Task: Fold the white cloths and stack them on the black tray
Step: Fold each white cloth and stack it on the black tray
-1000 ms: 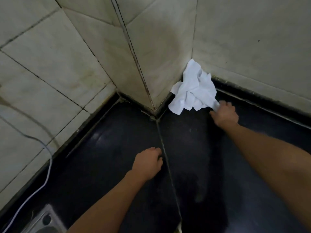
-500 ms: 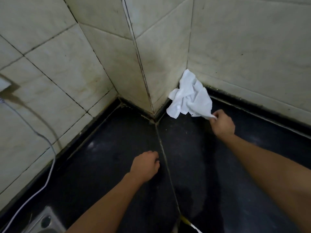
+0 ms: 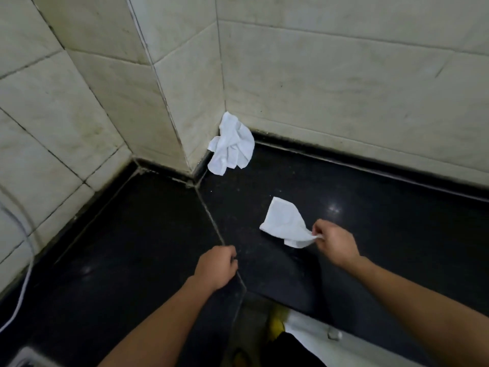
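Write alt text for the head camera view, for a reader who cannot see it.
A person's right hand pinches the corner of a white cloth on a black counter. A crumpled pile of white cloth sits in the corner against the tiled wall; the left hand rests curled on the counter, holding nothing.

kitchen-like corner: black stone counter, stained cream wall tiles
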`<action>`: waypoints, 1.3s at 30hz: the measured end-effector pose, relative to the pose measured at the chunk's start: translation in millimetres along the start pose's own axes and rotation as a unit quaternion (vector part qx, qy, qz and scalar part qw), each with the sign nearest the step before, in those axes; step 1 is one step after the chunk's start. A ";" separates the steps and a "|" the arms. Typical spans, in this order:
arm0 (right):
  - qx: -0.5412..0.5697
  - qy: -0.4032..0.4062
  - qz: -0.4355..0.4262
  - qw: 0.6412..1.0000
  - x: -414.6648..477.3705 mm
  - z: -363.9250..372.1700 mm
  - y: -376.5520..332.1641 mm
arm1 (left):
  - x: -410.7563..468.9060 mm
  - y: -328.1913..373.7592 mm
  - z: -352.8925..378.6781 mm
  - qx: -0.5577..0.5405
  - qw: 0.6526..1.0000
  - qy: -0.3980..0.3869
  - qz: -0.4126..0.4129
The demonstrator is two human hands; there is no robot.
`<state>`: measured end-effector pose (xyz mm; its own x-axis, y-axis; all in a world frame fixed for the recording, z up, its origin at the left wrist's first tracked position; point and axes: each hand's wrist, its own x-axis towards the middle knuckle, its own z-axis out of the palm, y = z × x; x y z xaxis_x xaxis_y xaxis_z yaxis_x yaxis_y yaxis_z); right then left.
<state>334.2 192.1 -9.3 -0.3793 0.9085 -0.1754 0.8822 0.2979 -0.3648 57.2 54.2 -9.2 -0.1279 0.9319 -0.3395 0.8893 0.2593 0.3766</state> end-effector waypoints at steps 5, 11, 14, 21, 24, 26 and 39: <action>-0.111 -0.086 0.035 0.989 -63.7 18.0 64.3 | -4.6 37.2 32.6 0.018 0.998 -0.040 0.041; -0.079 -0.168 0.056 0.981 -93.7 23.3 99.4 | 15.1 80.6 57.9 0.048 0.994 -0.062 0.080; 0.015 -0.100 0.092 0.991 -91.8 22.1 103.1 | 33.4 104.0 67.8 0.057 0.992 -0.055 0.096; 0.024 -0.151 0.153 0.976 -83.7 33.8 128.2 | 81.1 141.1 100.8 -0.005 0.996 -0.081 -0.024; 0.079 -0.132 0.119 0.981 -87.5 33.1 139.4 | 82.1 145.7 110.2 -0.031 0.993 -0.092 -0.065; 0.138 -0.094 0.100 0.981 -90.6 26.2 150.0 | 79.0 153.1 107.8 -0.060 0.992 -0.090 -0.064; 0.232 0.010 0.196 0.953 14.9 -21.7 197.2 | 163.4 208.7 39.4 -0.150 0.985 0.074 -0.045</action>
<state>508.6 270.7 -63.9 -0.0362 0.9303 -0.3651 0.7344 -0.2230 -0.6411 239.2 250.6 -20.1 -0.2828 0.9223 -0.2633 0.7038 0.3860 0.5964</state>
